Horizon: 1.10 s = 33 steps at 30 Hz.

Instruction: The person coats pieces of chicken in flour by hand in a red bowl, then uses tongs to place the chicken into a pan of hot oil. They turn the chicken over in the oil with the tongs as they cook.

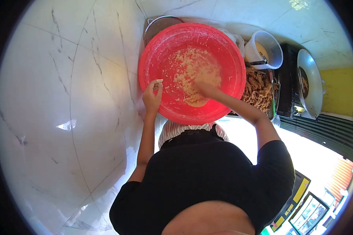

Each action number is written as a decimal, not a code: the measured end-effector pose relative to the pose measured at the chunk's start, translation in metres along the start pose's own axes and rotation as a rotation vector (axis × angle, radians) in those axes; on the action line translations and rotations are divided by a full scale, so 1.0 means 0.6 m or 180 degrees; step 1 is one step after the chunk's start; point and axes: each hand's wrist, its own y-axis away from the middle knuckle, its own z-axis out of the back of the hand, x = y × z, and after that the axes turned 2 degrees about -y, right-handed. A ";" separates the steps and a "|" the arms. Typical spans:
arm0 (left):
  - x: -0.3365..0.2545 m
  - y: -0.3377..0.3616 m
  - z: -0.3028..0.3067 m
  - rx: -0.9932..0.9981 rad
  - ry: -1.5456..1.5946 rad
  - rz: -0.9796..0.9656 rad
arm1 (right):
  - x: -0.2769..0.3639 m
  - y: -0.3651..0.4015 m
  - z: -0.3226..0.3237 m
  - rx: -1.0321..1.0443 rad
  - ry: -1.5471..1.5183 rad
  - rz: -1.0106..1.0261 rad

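A wide red plastic basin [144, 62] holds crumbly, pale yellow flour mixture [196, 74], with loose bits scattered over its floor. My right hand [204, 89] reaches down into the mixture from the right; its fingers are smeared by motion and partly lost in the crumbs. Over the basin's left rim is my left hand [152, 97], its fingers curled towards the thumb in a pinch. White flour or dough coats those fingertips, and whether a small piece sits between them I cannot make out.
Right of the basin lies a tray of brown fried strips [259, 88] with green-handled tongs [273, 96]. Behind it stands a clear plastic tub [273, 51] of pale liquid. A large metal pan [312, 86] sits further right. White marbled tile [66, 117] spreads on the left.
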 end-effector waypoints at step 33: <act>-0.008 0.017 -0.100 0.1853 0.0600 0.0247 | 0.039 -0.067 0.072 0.0231 0.3084 0.0869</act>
